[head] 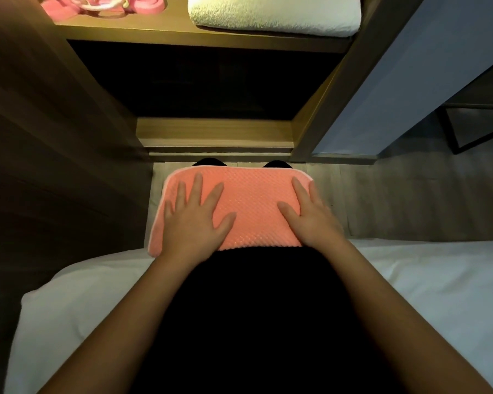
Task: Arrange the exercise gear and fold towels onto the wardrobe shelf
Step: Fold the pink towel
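A folded orange towel (251, 200) with a waffle texture lies across my lap, over my black-clad knees. My left hand (195, 217) presses flat on its left half, fingers spread and straight. My right hand (310, 216) lies flat on its right edge, fingers straight. On the lit wardrobe shelf (205, 38) above sit a folded white towel (273, 15) at the right and pink exercise gear (103, 5) with a white cord at the left, both partly cut off by the frame's top.
I sit on a bed with a white sheet (439, 294). A dark lower wardrobe compartment (199, 83) opens ahead, with a wooden base ledge (214, 132). A brown wardrobe side panel (54, 137) is at the left, a grey door (410, 81) at the right.
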